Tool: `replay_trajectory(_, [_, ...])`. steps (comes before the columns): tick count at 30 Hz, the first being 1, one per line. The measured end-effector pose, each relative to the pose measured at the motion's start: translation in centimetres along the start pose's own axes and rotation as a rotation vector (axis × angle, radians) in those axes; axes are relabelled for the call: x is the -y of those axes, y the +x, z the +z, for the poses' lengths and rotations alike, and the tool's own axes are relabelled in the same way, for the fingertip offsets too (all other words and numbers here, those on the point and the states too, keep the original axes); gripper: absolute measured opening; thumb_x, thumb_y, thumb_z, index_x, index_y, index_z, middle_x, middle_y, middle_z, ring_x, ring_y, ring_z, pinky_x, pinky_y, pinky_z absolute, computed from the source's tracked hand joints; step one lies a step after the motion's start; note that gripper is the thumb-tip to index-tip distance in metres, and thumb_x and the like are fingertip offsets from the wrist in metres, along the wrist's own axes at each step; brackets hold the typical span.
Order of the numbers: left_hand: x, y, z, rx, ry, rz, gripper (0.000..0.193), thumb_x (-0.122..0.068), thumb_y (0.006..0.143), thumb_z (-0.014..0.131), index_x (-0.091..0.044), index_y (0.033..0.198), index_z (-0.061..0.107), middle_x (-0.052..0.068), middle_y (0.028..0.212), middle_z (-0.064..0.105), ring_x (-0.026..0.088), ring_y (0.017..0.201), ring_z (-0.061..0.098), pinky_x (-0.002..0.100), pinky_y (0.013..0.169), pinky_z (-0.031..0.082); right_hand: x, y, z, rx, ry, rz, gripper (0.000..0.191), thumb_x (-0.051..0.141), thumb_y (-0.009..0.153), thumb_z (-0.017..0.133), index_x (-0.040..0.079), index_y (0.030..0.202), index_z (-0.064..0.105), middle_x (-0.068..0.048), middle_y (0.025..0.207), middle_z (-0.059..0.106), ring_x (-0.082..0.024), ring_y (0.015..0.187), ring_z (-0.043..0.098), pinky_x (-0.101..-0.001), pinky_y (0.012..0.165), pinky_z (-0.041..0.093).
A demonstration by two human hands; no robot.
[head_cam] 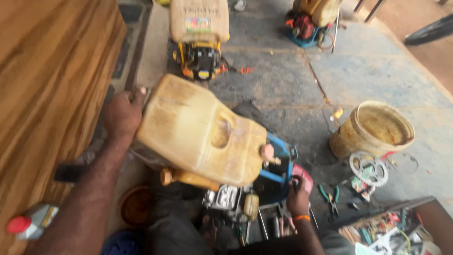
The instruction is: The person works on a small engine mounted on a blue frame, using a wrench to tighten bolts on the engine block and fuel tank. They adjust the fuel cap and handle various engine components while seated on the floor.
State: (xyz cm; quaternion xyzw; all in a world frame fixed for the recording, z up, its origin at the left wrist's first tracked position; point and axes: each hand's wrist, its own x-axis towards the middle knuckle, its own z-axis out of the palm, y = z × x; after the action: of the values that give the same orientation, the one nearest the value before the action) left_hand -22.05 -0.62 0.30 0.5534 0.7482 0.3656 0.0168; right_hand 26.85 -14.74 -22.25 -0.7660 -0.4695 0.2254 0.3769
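Note:
A dirty yellowish plastic tank (198, 132) sits tilted on top of a small engine (231, 200) with a blue frame (281, 163). My left hand (123, 113) grips the tank's upper left corner. My right hand (298, 196) is closed on a red part (304, 175) at the machine's lower right side. An orange band (302, 217) is on that wrist. The engine's lower part is hidden by my legs.
A wooden surface (47, 94) runs along the left, with a bottle with a red cap (28, 224) on it. Two similar machines (200, 38) (314, 16) stand farther back. A yellow bucket (373, 130), a sprocket (369, 168), green-handled pliers (330, 196) and a box of tools (391, 226) lie to the right.

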Motion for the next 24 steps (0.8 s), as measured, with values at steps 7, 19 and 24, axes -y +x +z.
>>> replay_trajectory(7, [-0.1,-0.1,2.0,-0.046,-0.05,0.09,0.054,-0.055,0.103,0.065,-0.001,0.107,0.074,0.026,0.101,0.072,0.047,0.094,0.068,0.056,0.079,0.052,-3.8,-2.0,-3.3,-0.016,0.301,0.145,0.035,0.018,0.101,0.062,0.003,0.133,0.062,-0.012,0.099,0.076,-0.02,0.087,0.07,-0.0323,0.075,0.054])
replay_trajectory(19, [-7.6,2.2,5.7,-0.101,-0.1,0.078,0.045,-0.046,0.092,0.074,-0.004,0.105,0.071,0.014,0.099,0.074,0.036,0.09,0.072,0.051,0.066,0.056,5.5,-10.0,-7.0,0.372,-0.266,-0.558,0.052,0.002,0.079,0.067,0.01,0.13,0.066,-0.006,0.106,0.075,-0.024,0.105,0.069,-0.037,0.09,0.054])
replay_trajectory(24, [-9.3,2.1,6.5,-0.045,-0.07,-0.003,0.04,-0.047,0.094,0.071,-0.007,0.098,0.073,0.012,0.087,0.073,0.033,0.079,0.07,0.054,0.066,0.052,9.2,-9.0,-4.3,0.405,-0.479,-0.896,0.069,0.001,0.068,0.065,0.01,0.136,0.062,-0.007,0.116,0.07,-0.029,0.115,0.062,-0.0434,0.092,0.052])
